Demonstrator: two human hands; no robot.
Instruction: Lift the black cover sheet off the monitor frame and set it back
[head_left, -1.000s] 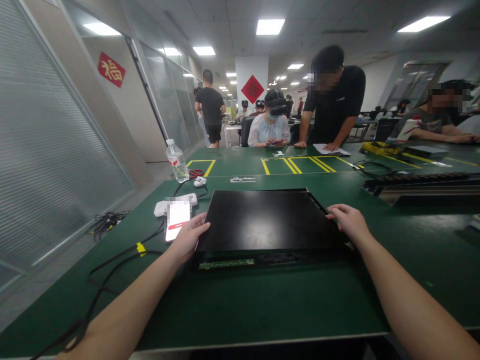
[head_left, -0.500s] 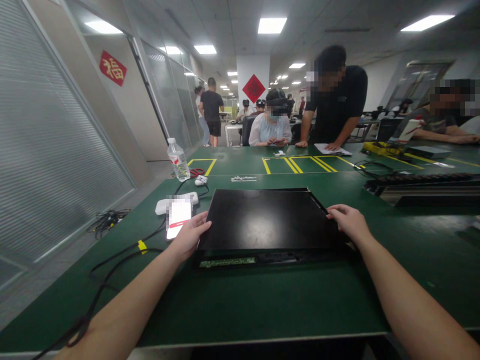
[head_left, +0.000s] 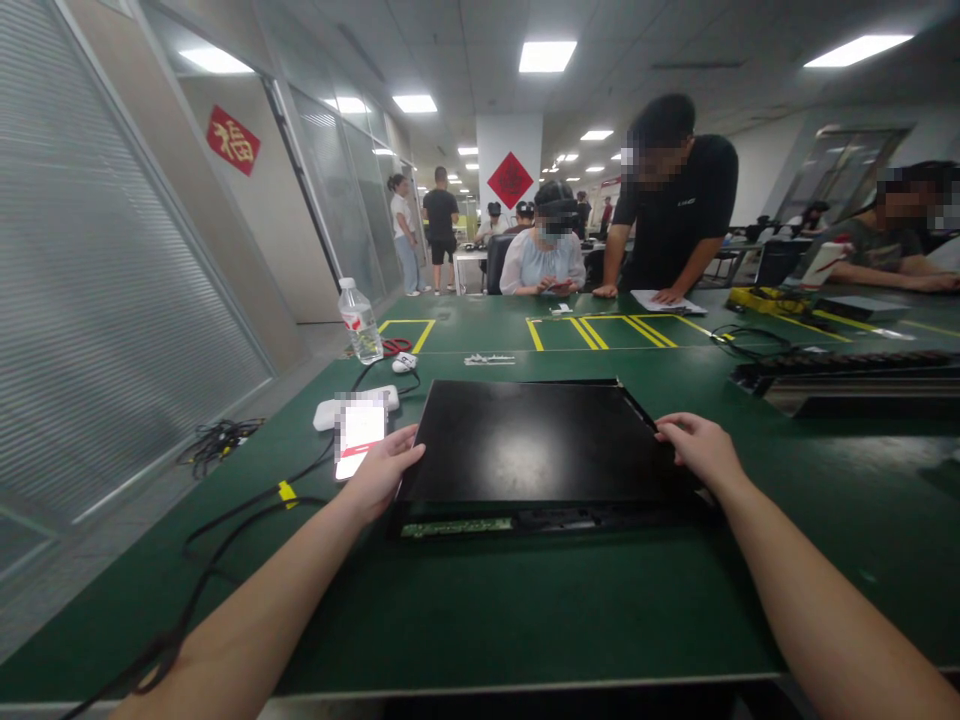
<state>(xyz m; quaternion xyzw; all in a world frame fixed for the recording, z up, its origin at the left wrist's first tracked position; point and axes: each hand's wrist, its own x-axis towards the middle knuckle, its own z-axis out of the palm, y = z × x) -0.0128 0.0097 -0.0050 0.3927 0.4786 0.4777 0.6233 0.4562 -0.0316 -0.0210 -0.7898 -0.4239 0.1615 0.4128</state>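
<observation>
A flat black panel [head_left: 525,440] lies over a black frame on the green table [head_left: 480,600]. Along the frame's near edge a green circuit strip [head_left: 457,526] shows. My left hand [head_left: 386,470] grips the panel's left edge, thumb on top and fingers at the side. At the right edge, my right hand [head_left: 701,450] pinches the panel near its upper right side. Just beyond my left hand a lit phone [head_left: 360,435] rests on a white device [head_left: 326,413].
Black cables [head_left: 225,510] run along the left side. A water bottle [head_left: 361,322] and red scissors [head_left: 397,346] stand and lie beyond. Black metal parts [head_left: 862,385] lie at the right. Across the table a person [head_left: 675,210] leans on some papers [head_left: 660,299].
Both hands keep their hold on the panel, which looks the same. The view has shifted slightly, and two people in the background have moved a little.
</observation>
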